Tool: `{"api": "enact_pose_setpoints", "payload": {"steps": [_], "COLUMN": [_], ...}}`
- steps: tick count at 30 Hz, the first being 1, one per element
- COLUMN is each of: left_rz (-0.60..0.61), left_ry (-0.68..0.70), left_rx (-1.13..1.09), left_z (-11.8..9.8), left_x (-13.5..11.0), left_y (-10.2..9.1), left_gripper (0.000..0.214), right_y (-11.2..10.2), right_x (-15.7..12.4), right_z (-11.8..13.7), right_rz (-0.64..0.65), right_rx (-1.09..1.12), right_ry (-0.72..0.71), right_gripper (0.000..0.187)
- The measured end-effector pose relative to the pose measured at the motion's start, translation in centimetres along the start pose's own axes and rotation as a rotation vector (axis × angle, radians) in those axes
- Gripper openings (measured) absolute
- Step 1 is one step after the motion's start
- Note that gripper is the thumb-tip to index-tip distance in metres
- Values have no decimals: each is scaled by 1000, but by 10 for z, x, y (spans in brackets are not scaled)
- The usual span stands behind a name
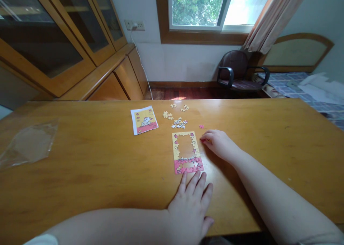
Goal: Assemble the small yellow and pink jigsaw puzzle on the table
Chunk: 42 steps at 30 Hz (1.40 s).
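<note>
A partly assembled jigsaw puzzle (174, 153) lies on the table, its yellow and pink border joined around bare gaps. My left hand (189, 205) rests flat with fingers spread, the fingertips at the puzzle's bottom edge. Just right of the puzzle, my right hand (219, 143) pinches a pink puzzle piece (203, 140), partly covered by the fingers. One loose pink piece (201, 126) lies beyond that hand. Past the puzzle's top edge are a cluster of white pieces (179, 123) and small groups of yellow pieces (167, 115).
A printed reference picture (145, 120) lies left of the loose pieces. On the table's left side is a clear plastic bag (29, 143). Beyond the wooden table (107, 180) stand a glass-door cabinet (88, 64), an office chair (236, 71) and a bed (290, 85).
</note>
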State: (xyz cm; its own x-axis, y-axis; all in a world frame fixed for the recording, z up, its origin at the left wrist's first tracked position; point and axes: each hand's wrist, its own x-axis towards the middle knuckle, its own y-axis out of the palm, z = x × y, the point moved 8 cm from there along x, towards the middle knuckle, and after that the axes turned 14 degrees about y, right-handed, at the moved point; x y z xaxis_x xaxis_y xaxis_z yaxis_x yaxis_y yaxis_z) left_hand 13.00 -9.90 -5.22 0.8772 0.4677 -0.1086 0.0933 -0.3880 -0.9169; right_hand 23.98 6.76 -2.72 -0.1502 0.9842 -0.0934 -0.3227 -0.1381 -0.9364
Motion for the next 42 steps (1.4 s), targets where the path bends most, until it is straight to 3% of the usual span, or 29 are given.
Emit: {"api": "enact_pose_setpoints", "payload": {"steps": [11, 16, 23, 42], "left_rz": [-7, 1, 4, 3], "left_ry": [0, -7, -7, 6], "left_rx": [61, 9, -20, -23], "left_z": [-1, 0, 0, 1], "left_x": [0, 1, 1, 1], "left_y": [3, 0, 1, 4], "left_gripper": [70, 69, 70, 70], "right_y": [-2, 5, 26, 33], "right_x": [-7, -17, -34, -31], "right_z": [-1, 11, 35, 39], "right_rz": [114, 317, 560, 469], "right_rx": [127, 394, 521, 337], "right_ry": [125, 113, 77, -42], "right_gripper": [8, 13, 15, 15]}}
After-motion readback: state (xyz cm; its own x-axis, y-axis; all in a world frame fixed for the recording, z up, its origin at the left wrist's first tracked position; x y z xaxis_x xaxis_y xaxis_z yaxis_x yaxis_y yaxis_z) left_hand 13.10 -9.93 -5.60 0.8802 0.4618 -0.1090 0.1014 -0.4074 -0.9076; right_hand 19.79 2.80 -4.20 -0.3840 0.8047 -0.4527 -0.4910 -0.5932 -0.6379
